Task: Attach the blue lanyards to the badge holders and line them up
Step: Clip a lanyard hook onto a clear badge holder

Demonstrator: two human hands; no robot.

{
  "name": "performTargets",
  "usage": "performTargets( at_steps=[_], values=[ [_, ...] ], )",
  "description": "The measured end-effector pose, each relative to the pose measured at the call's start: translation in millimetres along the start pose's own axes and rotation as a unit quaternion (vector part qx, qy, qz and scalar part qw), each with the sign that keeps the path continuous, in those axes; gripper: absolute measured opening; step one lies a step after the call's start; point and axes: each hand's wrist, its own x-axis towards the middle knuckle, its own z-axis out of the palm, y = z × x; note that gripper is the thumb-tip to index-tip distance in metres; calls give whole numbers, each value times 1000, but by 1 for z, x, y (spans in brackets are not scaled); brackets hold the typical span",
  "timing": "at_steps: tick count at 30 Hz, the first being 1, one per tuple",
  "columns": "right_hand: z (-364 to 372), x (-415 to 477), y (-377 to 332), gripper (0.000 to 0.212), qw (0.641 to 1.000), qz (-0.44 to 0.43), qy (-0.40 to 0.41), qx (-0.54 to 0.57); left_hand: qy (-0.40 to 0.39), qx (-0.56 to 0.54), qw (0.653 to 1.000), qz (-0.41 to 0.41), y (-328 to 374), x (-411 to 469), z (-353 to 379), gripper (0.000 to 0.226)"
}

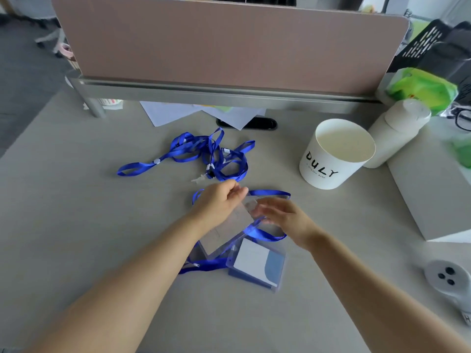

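Note:
My left hand (220, 200) pinches the top edge of a clear badge holder (229, 228) held tilted above the desk. My right hand (285, 220) touches the holder's right side, fingers blurred, close to a blue lanyard (257, 231) that loops under and around both hands. A second badge holder (257, 266) with a white and blue card lies flat just below, with a blue strap and white clip (201, 265) at its left. A tangle of loose blue lanyards (204, 155) lies farther back on the desk.
A white paper tub marked DULY (334, 154) stands at the right, a white bottle (397, 131) behind it. A beige partition (229, 44) closes the back. Papers (178, 110) lie under it. A white box (430, 197) and a round white device (448, 278) sit at the right.

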Motion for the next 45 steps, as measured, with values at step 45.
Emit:
performTargets(
  at_steps=[45],
  values=[
    [43,22,79,18,986,-102,114,-61,259,354,743,506,-104,-14,44,48]
  ],
)
